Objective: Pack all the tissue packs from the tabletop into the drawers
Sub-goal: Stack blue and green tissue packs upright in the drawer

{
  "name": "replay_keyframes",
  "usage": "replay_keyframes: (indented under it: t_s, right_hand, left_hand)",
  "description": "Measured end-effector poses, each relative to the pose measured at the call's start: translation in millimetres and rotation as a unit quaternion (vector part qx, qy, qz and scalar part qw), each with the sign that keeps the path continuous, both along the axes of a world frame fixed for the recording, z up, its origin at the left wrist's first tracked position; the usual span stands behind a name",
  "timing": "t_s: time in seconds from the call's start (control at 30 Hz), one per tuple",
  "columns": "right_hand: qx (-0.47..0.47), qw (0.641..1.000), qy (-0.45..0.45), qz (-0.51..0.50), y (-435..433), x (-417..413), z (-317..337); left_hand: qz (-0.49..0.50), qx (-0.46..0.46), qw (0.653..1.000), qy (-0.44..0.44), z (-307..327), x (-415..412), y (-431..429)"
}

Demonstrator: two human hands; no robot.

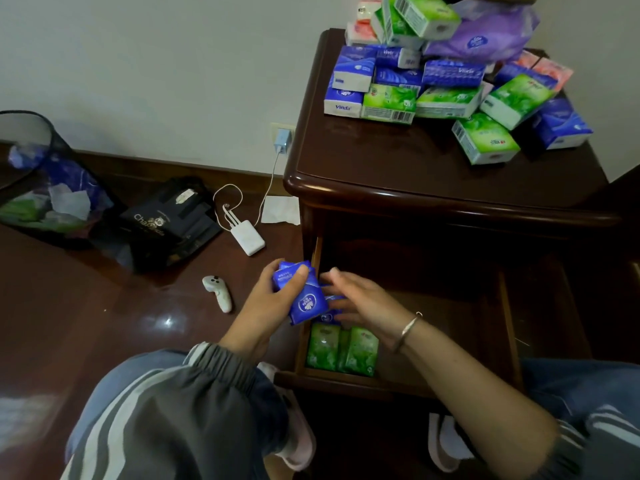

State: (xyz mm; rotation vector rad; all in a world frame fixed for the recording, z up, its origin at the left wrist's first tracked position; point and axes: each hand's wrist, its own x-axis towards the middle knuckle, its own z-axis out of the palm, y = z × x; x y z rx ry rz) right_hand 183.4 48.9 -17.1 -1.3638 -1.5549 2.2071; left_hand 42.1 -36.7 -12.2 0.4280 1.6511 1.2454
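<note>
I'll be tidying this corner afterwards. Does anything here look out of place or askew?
Yes. The tissue packs on the tabletop are heaped crookedly, with a green pack tilting on top. A loose white tissue sheet and a white controller lie on the floor.

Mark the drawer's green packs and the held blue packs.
green packs (360,349), head view, on one pack's upper wrapper face.
blue packs (308,301), head view, on the top pack's logo face.
</note>
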Motion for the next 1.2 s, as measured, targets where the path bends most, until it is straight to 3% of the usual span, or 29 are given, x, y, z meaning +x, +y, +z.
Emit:
replay_keyframes:
  t_s: [0.17,0.3,0.4,0.5,0.57,0.63,0.7,0.87,1.0,1.2]
  right_hand:
    - [0.036,0.999,-0.010,-0.003,-6.0,13.6,3.1]
    - [-0.078,0.992,0.046,-0.087,-3.6,30.4,-14.0]
    - [-0.141,0.976,0.095,-0.133,2.9,40.9,-19.1]
    - [-0.144,0.972,0.098,-0.160,17.6,51.2,-29.8]
    - [-0.118,0.970,0.051,-0.208,33.6,58.1,-41.3]
    - [-0.075,0.966,-0.036,-0.245,50.6,63.3,-58.7]
    - [-0.042,0.967,-0.114,-0.223,60.4,61.6,-77.3]
    - [0.051,0.975,-0.211,-0.045,46.2,39.1,-112.8]
    - [0.130,0.945,-0.300,-0.015,36.6,41.0,-126.9]
    - [0.128,0.952,-0.277,-0.025,25.3,34.3,-122.1]
  left_hand:
    - [-0.082,0.002,0.996,-0.032,-0.1,17.6,7.5]
    - [-0.144,-0.026,0.987,-0.067,-5.0,29.4,10.5]
    - [-0.127,-0.031,0.986,-0.099,-6.5,38.9,13.6]
    - [-0.096,-0.086,0.991,-0.031,-7.3,36.9,20.0]
    - [-0.080,-0.145,0.983,0.084,-15.3,27.8,18.3]
    - [-0.133,-0.167,0.967,0.138,-23.1,24.6,15.7]
    - [-0.154,-0.170,0.967,0.112,-29.8,28.9,13.2]
    - [-0.107,-0.181,0.975,0.073,-35.2,30.2,14.9]
    - [-0.101,-0.172,0.977,0.074,-41.2,29.2,12.3]
    - [-0.108,-0.170,0.977,0.074,-41.6,29.1,14.1]
